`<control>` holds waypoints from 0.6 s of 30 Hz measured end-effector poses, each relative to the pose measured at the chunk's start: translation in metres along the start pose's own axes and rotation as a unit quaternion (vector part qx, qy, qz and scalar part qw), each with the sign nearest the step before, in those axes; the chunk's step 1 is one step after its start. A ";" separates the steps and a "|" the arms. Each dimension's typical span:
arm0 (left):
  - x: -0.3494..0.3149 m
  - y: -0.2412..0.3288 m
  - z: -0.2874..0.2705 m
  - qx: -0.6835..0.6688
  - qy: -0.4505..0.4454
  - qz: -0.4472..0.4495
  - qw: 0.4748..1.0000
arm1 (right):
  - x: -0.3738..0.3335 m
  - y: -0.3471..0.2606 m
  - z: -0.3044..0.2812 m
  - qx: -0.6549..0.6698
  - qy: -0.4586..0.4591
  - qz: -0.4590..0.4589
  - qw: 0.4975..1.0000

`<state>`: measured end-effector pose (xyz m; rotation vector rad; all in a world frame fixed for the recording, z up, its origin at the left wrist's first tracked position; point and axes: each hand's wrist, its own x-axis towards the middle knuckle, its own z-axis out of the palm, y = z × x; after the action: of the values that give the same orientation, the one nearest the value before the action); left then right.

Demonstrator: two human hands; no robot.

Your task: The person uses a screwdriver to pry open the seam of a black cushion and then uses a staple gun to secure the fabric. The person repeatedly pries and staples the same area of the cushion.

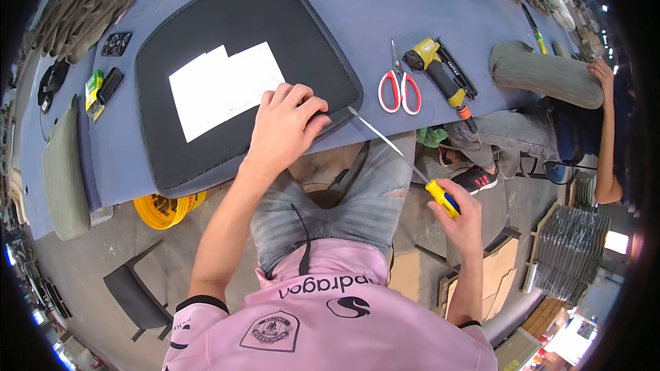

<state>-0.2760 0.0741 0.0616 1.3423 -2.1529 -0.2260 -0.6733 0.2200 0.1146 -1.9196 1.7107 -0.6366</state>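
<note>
Two bare hands work at a dark panel (251,20): the left hand (285,120) lies on it with fingers loosely bent, clasping nothing visible, a white paper sheet (216,93) just left of them. Right-hand fingers of the right hand (460,214) grip a screwdriver (438,191) by its yellow-and-blue handle, its shaft running forward and left from them to the panel's edge. Beyond these fingers lie red-and-white scissors (397,71) and a yellow-and-black air tool (438,72).
</note>
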 end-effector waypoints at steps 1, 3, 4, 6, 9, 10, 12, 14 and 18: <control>0.003 -0.004 0.001 -0.002 -0.023 -0.007 1.000 | 0.002 -0.001 0.000 -0.006 -0.007 -0.005 1.000; 0.009 -0.011 0.001 0.005 0.007 0.030 1.000 | 0.006 -0.003 -0.001 -0.002 -0.005 -0.013 1.000; 0.012 -0.015 0.002 0.006 -0.002 0.035 0.999 | 0.008 -0.004 -0.002 -0.003 -0.003 -0.017 1.000; 0.021 -0.023 0.002 0.015 -0.009 0.033 0.999 | 0.010 -0.005 -0.002 0.003 -0.003 -0.019 1.000; 0.031 -0.029 0.000 0.007 -0.004 0.015 1.000 | 0.011 -0.006 -0.001 0.020 -0.013 -0.006 1.000; 0.030 -0.030 -0.002 -0.016 0.000 0.013 1.000 | 0.010 -0.006 0.000 0.023 -0.016 -0.001 1.000; 0.024 -0.029 -0.011 -0.065 -0.044 0.003 0.997 | 0.008 -0.005 0.001 0.029 -0.021 0.006 0.999; 0.009 -0.027 -0.024 -0.031 -0.071 0.010 0.997 | 0.006 -0.003 0.000 0.031 -0.024 0.007 0.999; -0.019 -0.029 -0.050 0.005 -0.082 -0.010 0.997 | 0.003 -0.001 -0.001 0.046 -0.028 0.003 0.999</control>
<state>-0.2193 0.0847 0.0821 1.3949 -2.2772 -0.3451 -0.6724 0.2175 0.1160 -1.8507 1.6254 -0.6421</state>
